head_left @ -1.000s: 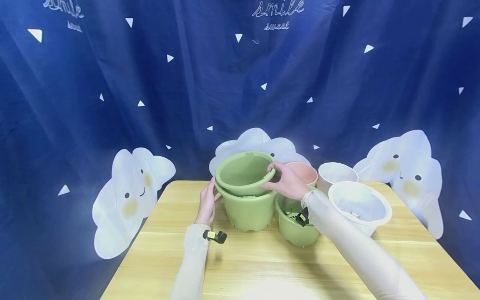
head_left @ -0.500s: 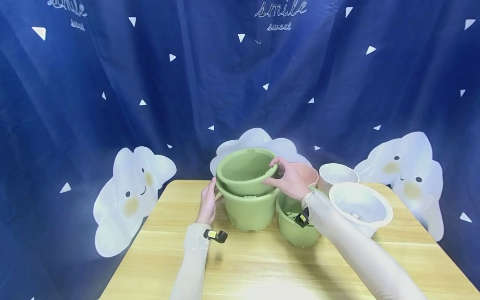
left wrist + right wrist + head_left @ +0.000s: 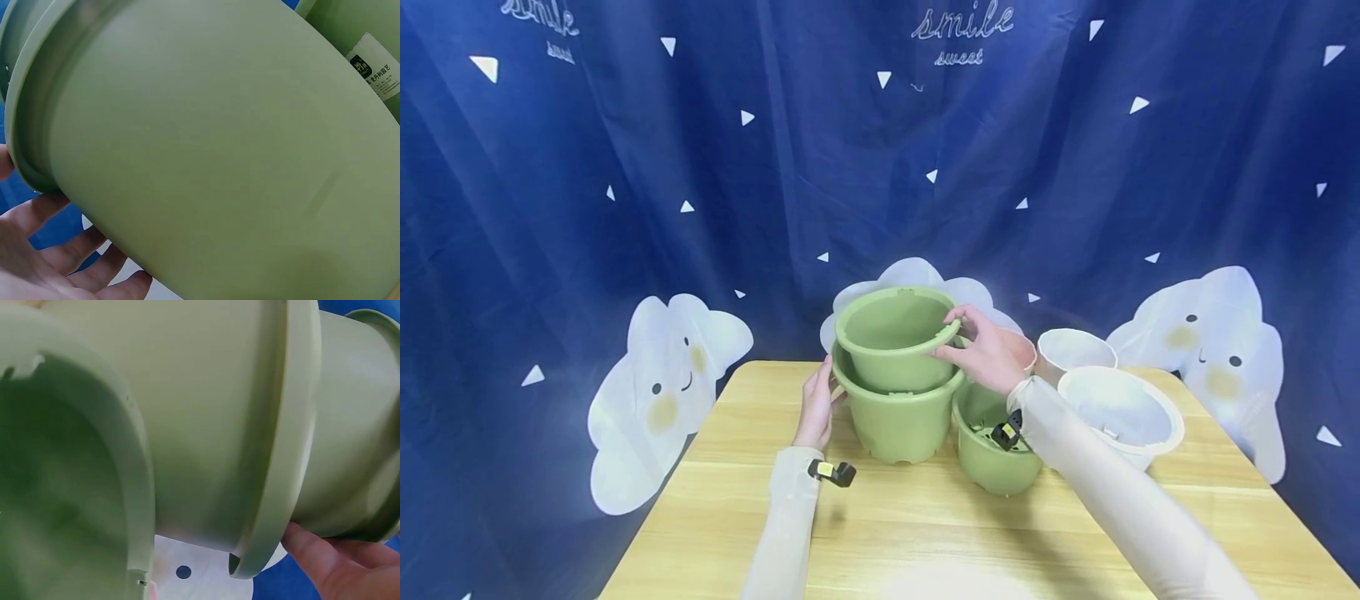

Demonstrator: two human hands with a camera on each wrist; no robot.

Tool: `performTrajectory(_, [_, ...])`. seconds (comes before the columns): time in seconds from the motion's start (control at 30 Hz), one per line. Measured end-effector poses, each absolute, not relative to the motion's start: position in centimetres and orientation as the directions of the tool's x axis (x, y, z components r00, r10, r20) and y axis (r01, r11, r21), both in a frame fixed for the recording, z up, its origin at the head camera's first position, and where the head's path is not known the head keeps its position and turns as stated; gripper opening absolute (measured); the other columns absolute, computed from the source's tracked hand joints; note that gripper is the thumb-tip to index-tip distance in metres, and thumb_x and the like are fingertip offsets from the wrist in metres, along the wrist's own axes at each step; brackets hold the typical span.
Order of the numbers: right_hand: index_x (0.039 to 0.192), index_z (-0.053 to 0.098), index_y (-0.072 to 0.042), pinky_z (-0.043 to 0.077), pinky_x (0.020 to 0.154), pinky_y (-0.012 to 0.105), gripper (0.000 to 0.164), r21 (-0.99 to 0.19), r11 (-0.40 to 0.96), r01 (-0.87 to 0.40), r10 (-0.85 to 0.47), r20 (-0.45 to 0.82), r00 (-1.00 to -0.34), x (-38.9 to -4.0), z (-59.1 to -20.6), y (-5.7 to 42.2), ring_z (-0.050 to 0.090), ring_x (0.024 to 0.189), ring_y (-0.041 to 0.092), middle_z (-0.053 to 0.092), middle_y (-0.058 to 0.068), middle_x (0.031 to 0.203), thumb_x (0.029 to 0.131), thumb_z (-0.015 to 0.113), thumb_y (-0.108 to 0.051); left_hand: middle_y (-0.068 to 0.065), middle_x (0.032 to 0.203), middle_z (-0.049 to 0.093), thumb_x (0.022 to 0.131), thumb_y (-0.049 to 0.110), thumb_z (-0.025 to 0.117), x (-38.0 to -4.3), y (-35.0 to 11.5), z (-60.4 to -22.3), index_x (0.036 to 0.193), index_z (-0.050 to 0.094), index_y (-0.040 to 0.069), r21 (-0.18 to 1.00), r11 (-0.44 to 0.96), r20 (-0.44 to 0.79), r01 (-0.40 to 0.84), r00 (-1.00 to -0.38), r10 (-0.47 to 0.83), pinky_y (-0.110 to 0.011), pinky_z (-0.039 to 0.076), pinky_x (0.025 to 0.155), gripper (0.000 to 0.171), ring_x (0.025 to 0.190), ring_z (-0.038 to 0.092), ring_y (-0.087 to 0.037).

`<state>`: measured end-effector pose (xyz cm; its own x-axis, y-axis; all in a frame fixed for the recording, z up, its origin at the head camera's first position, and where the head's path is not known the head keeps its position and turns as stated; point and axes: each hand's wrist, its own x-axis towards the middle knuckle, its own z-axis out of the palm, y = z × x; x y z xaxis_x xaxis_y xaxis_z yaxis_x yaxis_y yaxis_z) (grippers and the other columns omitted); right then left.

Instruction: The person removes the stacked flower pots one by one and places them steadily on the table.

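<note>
Two green plastic flowerpots are nested in the middle of the table. The larger flowerpot (image 3: pixel 901 427) stands on the wood, and the smaller flowerpot (image 3: pixel 895 354) sits partly inside it, its upper part well above the outer rim. My left hand (image 3: pixel 814 407) holds the left side of the larger pot; in the left wrist view its fingers (image 3: pixel 72 250) lie against the wall under the rim, with the thumb at the rim's edge. At the smaller pot's right rim, my right hand (image 3: pixel 981 350) grips with thumb and fingers. The right wrist view shows right-hand fingers (image 3: pixel 315 550) beside the larger pot's rim.
Right of the stack stands another green flowerpot (image 3: pixel 996 471), partly behind my right wrist. Beyond it are a pink pot (image 3: pixel 1021 346), a white pot (image 3: pixel 1067 346) and a wide-rimmed white pot (image 3: pixel 1172 425). A blue curtain (image 3: pixel 790 167) hangs behind the wooden table (image 3: pixel 715 517).
My right hand has raised the smaller flowerpot a little, so more of its wall shows above the larger one. The left hand has stayed on the larger pot.
</note>
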<state>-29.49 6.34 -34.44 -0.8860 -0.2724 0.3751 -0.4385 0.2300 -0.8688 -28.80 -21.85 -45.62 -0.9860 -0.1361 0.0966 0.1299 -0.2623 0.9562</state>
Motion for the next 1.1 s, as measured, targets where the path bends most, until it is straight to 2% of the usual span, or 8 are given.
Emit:
performTrajectory(0.17, [0.125, 0.048, 0.004, 0.057, 0.090, 0.026, 0.055, -0.879, 0.230, -0.418, -0.245, 0.363, -0.899, -29.4, -34.0, 6.5, 0.066, 0.123, 0.034, 0.070, 0.016, 0.113, 0.083, 0.082, -0.003, -0.018, 0.158, 0.049, 0.111, 0.045, 0.041, -28.9, -21.6, -45.5, 0.152, 0.050, 0.009, 0.958, -0.253, 0.104, 0.136, -0.985, -0.138, -0.067, 0.032, 0.124, 0.055, 0.148, 0.045, -0.040])
performTrajectory(0.4, [0.124, 0.055, -0.013, 0.055, 0.094, 0.033, 0.053, -0.863, 0.368, -0.345, -0.151, 0.311, -0.938, -28.8, -32.6, 7.2, 0.064, 0.131, 0.026, 0.069, 0.014, 0.133, 0.082, 0.085, -0.023, -0.016, 0.158, 0.049, 0.109, 0.049, 0.044, -28.9, -21.6, -45.2, 0.151, 0.051, 0.011, 0.961, -0.247, 0.094, 0.124, -0.987, -0.129, -0.065, 0.032, 0.125, 0.057, 0.148, 0.045, -0.038])
performTrajectory(0.53, [0.117, 0.055, -0.014, 0.062, 0.070, 0.034, 0.047, -0.906, 0.229, -0.356, -0.155, 0.327, -0.932, -28.4, -32.1, 7.3, 0.070, 0.114, 0.022, 0.069, 0.015, 0.123, 0.081, 0.085, -0.011, -0.013, 0.159, 0.048, 0.110, 0.048, 0.042, -28.7, -21.8, -45.2, 0.152, 0.051, 0.012, 0.961, -0.249, 0.095, 0.122, -0.988, -0.118, -0.065, 0.032, 0.125, 0.056, 0.148, 0.045, -0.037])
performTrajectory(0.63, [0.116, 0.053, -0.010, 0.058, 0.059, 0.027, 0.048, -0.919, 0.126, -0.373, -0.153, 0.353, -0.923, -28.3, -31.9, 7.4, 0.071, 0.096, 0.014, 0.069, 0.005, 0.107, 0.080, 0.083, -0.001, -0.014, 0.159, 0.049, 0.110, 0.048, 0.042, -28.6, -21.8, -45.3, 0.152, 0.051, 0.013, 0.961, -0.249, 0.092, 0.120, -0.989, -0.119, -0.065, 0.032, 0.125, 0.055, 0.148, 0.046, -0.036])
performTrajectory(0.73, [0.120, 0.051, -0.002, 0.059, 0.074, 0.021, 0.050, -0.905, 0.117, -0.409, -0.135, 0.394, -0.909, -28.1, -31.6, 7.6, 0.071, 0.096, 0.008, 0.068, -0.006, 0.099, 0.080, 0.082, 0.000, -0.016, 0.158, 0.050, 0.110, 0.048, 0.042, -28.5, -21.8, -45.2, 0.152, 0.051, 0.013, 0.963, -0.244, 0.085, 0.115, -0.988, -0.128, -0.065, 0.032, 0.125, 0.055, 0.148, 0.046, -0.036])
performTrajectory(0.87, [0.122, 0.051, 0.002, 0.054, 0.099, 0.020, 0.052, -0.879, 0.165, -0.448, -0.102, 0.436, -0.894, -27.9, -30.9, 8.0, 0.072, 0.113, 0.019, 0.069, -0.008, 0.100, 0.082, 0.083, -0.005, -0.016, 0.157, 0.051, 0.110, 0.048, 0.043, -28.3, -21.8, -45.1, 0.151, 0.052, 0.012, 0.964, -0.242, 0.081, 0.113, -0.987, -0.135, -0.064, 0.033, 0.125, 0.055, 0.148, 0.046, -0.036])
performTrajectory(0.97, [0.121, 0.052, 0.000, 0.053, 0.102, 0.022, 0.050, -0.879, 0.167, -0.447, -0.088, 0.438, -0.895, -27.8, -30.4, 8.2, 0.071, 0.116, 0.024, 0.071, -0.003, 0.104, 0.082, 0.083, -0.007, -0.017, 0.157, 0.051, 0.110, 0.048, 0.042, -28.2, -21.8, -45.1, 0.151, 0.052, 0.011, 0.963, -0.246, 0.085, 0.114, -0.988, -0.129, -0.062, 0.034, 0.125, 0.055, 0.148, 0.046, -0.036])
performTrajectory(1.1, [0.118, 0.054, -0.004, 0.054, 0.096, 0.020, 0.046, -0.871, 0.158, -0.465, -0.078, 0.458, -0.885, -27.7, -30.0, 8.6, 0.073, 0.105, 0.012, 0.072, -0.006, 0.100, 0.082, 0.083, -0.007, -0.018, 0.158, 0.050, 0.110, 0.048, 0.041, -28.3, -21.8, -45.1, 0.152, 0.050, 0.011, 0.964, -0.240, 0.089, 0.116, -0.989, -0.119, -0.062, 0.034, 0.125, 0.057, 0.149, 0.045, -0.036])
